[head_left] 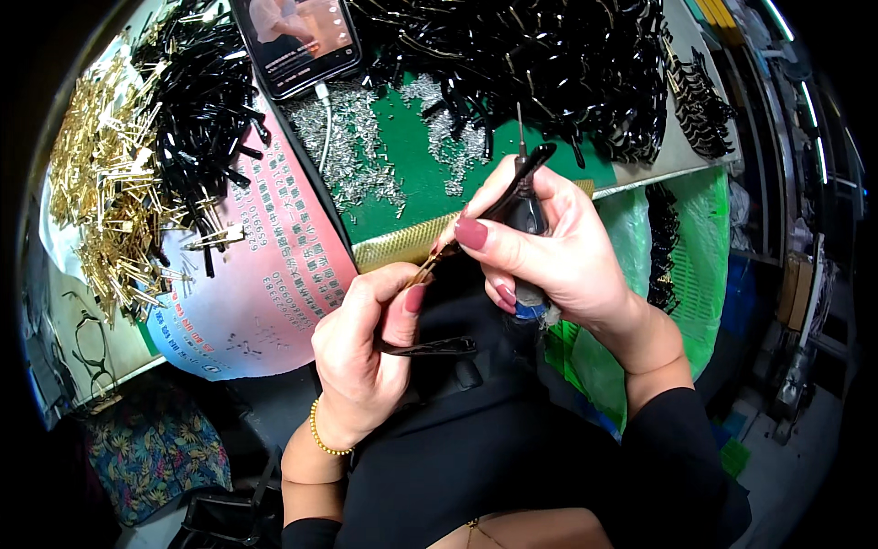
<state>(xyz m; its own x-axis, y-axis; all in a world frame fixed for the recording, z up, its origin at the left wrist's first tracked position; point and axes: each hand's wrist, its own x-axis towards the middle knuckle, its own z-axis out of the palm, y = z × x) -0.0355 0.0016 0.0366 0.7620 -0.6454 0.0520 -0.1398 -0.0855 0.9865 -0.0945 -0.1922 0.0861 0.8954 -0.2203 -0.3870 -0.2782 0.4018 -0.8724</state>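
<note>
My left hand is closed in a pinch on a small gold metal piece. A black eyeglass temple sticks out to the right from under its fingers. My right hand is wrapped round a dark electric screwdriver, whose thin bit points up and away from me. Between the right thumb and fingers lies another black eyeglass temple, slanting down toward the gold piece. The two hands nearly meet there. Fingers hide how the gold piece and the temple join.
Gold metal parts heap at the left beside black temples; a bigger black pile lies at the back. Small silver screws cover part of the green mat. A phone with cable and a green bag flank these.
</note>
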